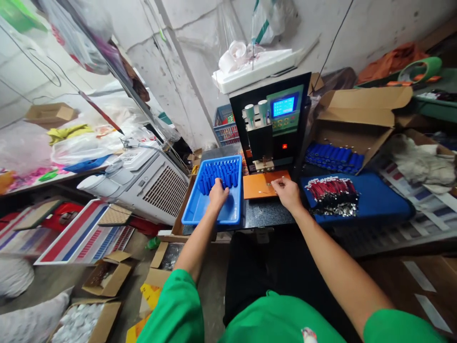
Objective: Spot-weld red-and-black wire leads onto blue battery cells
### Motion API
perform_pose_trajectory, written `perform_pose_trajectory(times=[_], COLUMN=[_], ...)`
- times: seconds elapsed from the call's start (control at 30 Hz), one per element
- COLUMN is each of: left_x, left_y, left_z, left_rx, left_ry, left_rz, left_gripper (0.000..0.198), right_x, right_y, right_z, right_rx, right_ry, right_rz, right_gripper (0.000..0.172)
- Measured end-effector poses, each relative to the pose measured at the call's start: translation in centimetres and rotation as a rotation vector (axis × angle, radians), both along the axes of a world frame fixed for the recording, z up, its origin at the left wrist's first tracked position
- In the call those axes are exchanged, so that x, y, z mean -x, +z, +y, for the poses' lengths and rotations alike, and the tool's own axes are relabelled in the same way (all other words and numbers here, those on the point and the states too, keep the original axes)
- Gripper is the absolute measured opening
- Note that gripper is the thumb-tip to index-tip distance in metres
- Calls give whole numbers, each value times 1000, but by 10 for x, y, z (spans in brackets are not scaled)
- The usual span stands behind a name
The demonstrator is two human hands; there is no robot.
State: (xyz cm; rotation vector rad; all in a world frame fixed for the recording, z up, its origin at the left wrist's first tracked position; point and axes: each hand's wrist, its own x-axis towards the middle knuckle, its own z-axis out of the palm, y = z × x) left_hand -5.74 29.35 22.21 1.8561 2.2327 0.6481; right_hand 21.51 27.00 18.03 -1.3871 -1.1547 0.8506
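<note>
Cylinders (227, 174) in the tray (230, 208) are being reached by the left hand (218, 194), its grip being impossible to tell, while a tiny piece (270, 184) is being pinched at the block (254, 186) by the right hand (290, 193), many leads (332, 194) apparently being left, the finished share being unclear.

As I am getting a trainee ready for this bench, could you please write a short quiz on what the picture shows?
1. True or false: the bare right hand is in the rectangular blue plastic tray.
2. What colour is the flat rectangular plate in front of the tall black machine with the lit blue screen?
A) green
B) orange
C) white
3. Fill in: from the wearer's view, the open brown cardboard box with blue cylinders in it stands to the ____ of the machine.

Key: 1. False; the bare left hand is there. 2. B. 3. right.
</note>
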Motion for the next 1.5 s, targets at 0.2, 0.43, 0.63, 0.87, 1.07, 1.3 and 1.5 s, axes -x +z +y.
perform_pose_trajectory(times=[0.2,0.43,0.63,0.87,1.07,1.3,1.5], left_x=[-40,-116,-141,-144,-143,-142,-142], left_y=[8,-8,-19,-25,-32,-35,-34], left_z=[-14,2,7,2,4,6,5], left_rx=[-314,-124,-100,-154,-183,-204,-212], left_ry=[-255,-470,-457,-457,-442,-447,-442], left_rz=[-748,-846,-893,-887,-827,-784,-797], left_gripper=[36,32,29,33,35,32,30], right_x=[-1,-29,-37,-16,1,6,8], right_y=[5,21,23,15,11,8,15], right_z=[5,-1,2,28,43,48,44], right_rx=[14,86,19,-62,-95,-85,-76], right_ry=[58,239,146,69,83,86,55], right_rz=[142,484,430,345,300,173,87], right_gripper=[41,49,52,40,33,35,34])
